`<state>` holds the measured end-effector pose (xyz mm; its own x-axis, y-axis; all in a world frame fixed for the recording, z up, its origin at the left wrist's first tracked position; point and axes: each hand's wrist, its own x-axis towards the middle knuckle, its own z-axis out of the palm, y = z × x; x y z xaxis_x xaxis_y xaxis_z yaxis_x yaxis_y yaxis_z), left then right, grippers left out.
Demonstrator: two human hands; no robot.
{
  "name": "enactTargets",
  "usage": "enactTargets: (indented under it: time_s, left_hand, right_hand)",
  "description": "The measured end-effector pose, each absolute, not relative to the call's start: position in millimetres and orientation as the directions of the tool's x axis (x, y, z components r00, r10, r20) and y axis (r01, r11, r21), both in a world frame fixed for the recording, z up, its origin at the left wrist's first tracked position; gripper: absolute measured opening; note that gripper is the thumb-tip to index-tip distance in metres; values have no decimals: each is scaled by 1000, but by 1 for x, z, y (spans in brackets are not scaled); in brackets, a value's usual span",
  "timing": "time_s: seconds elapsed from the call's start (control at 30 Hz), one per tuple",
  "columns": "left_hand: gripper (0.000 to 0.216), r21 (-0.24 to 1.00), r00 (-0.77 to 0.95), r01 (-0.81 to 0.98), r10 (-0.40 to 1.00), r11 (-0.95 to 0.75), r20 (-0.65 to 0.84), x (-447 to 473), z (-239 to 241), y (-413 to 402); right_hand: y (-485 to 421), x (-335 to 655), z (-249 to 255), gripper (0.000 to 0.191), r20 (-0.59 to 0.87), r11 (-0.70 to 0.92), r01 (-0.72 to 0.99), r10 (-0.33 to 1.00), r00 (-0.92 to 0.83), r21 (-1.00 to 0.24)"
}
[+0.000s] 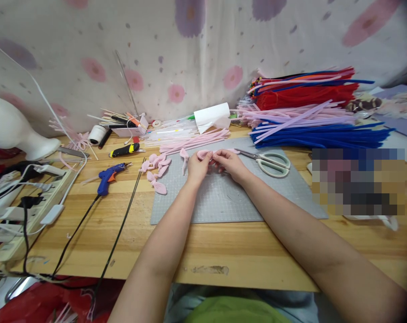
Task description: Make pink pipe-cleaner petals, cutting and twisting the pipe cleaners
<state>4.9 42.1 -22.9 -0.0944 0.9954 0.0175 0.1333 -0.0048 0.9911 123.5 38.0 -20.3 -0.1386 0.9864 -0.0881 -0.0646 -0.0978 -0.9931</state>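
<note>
Over the far part of a grey cutting mat, both my hands are closed on a pink pipe cleaner that is bent into a loop. My left hand pinches it at the loop. Beside it my right hand grips the same piece, fingers curled, and a pink end shows past the knuckles. Scissors with pale green handles lie just right of my right hand. One small bent pink piece rests left of my left hand, and several more shaped pink pieces are gathered at the mat's left edge.
Left are a blue glue gun, a yellow-black utility knife and a power strip with tangled cables. Pink pipe cleaners lie behind the mat; blue and red bundles are stacked back right. A white foam head stands far left.
</note>
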Motion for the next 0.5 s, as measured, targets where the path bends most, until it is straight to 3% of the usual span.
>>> enactTargets:
  time_s: [0.3, 0.5]
  left_hand:
    - [22, 988, -143, 155, 989, -18, 41, 5, -18, 42]
    - [18, 953, -156, 297, 981, -61, 112, 4, -17, 43]
  right_hand:
    - [38, 122, -20, 23, -41, -39, 15, 984, -171, -999]
    - [39, 118, -27, 24, 11, 19, 58, 991, -134, -998]
